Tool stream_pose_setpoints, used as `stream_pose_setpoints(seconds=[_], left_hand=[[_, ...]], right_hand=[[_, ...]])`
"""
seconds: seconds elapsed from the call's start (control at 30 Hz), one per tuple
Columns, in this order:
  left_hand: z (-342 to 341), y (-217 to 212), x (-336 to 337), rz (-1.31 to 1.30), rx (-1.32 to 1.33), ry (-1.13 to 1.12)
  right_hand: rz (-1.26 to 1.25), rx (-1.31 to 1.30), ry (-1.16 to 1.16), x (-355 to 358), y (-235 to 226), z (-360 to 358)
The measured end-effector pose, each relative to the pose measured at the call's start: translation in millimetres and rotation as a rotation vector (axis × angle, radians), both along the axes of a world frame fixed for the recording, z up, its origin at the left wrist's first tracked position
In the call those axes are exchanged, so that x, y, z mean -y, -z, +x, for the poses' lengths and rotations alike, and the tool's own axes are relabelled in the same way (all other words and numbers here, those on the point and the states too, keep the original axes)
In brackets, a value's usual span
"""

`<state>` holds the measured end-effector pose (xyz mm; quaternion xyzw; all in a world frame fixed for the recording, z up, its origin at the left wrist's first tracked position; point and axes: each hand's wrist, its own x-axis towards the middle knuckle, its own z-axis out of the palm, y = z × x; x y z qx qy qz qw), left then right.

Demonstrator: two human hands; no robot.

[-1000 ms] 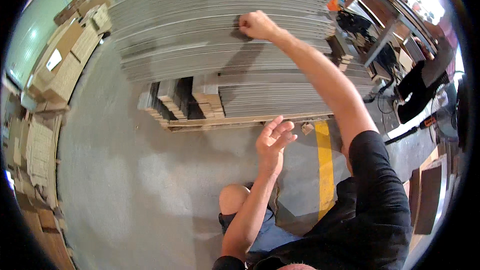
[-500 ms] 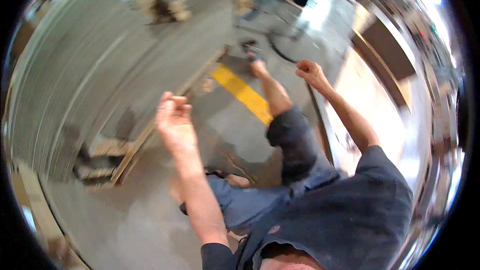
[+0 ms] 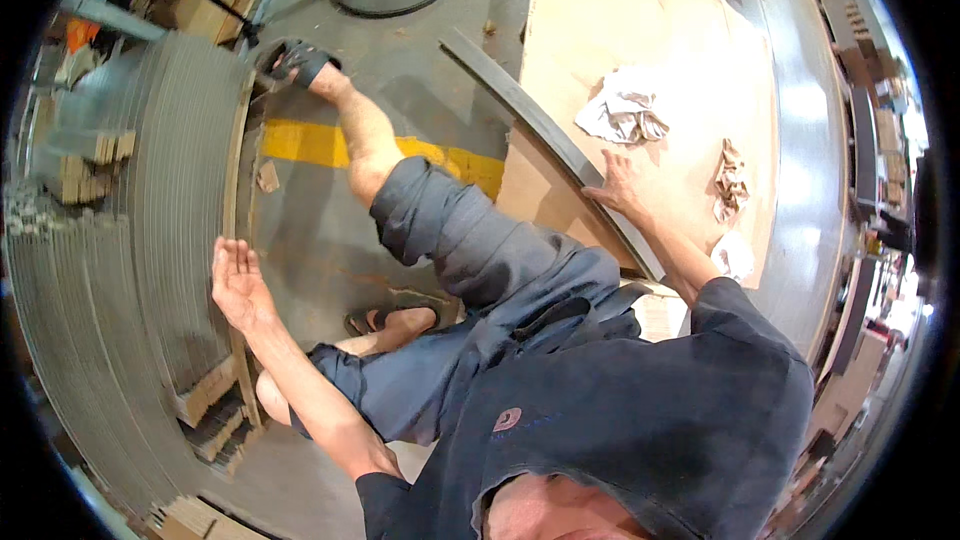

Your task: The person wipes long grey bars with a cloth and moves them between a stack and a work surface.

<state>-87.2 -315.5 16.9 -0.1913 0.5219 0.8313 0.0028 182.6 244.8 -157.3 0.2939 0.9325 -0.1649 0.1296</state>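
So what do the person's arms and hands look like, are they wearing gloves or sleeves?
No gloves: the left hand and right hand are both bare, with no rings, watch or bands that show. The forearms are bare too. A dark navy short-sleeved top covers only the shoulders and upper arms.

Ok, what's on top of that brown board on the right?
On the board: white crumpled paper, a brown paper wad, a grey strip under the right hand. The arm covers its near corner.
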Motion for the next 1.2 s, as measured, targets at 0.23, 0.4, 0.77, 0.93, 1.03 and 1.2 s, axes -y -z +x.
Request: stream_pose_setpoints(seconds=[0.23,0.4,0.77,0.93,1.03,1.2], left_hand=[[-3,51,-6,-0.053,0.140,0.101],[-4,29,-57,-0.319,0.158,0.050],[-6,17,-57,-0.277,0.121,0.133],[-3,23,-51,-0.324,0.104,0.101],[-7,29,-54,-0.320,0.103,0.136],[6,19,-92,-0.400,0.010,0.224]], right_hand=[[0.009,0.190,0.064,17,5,-34],[-0.022,-0.129,0.008,6,44,-23],[-0.115,-0.160,0.052,8,44,-22],[-0.283,-0.178,-0.034,14,17,-23],[-0.362,-0.220,-0.114,18,-8,-23],[-0.479,-0.264,-0.221,43,-70,-56]])
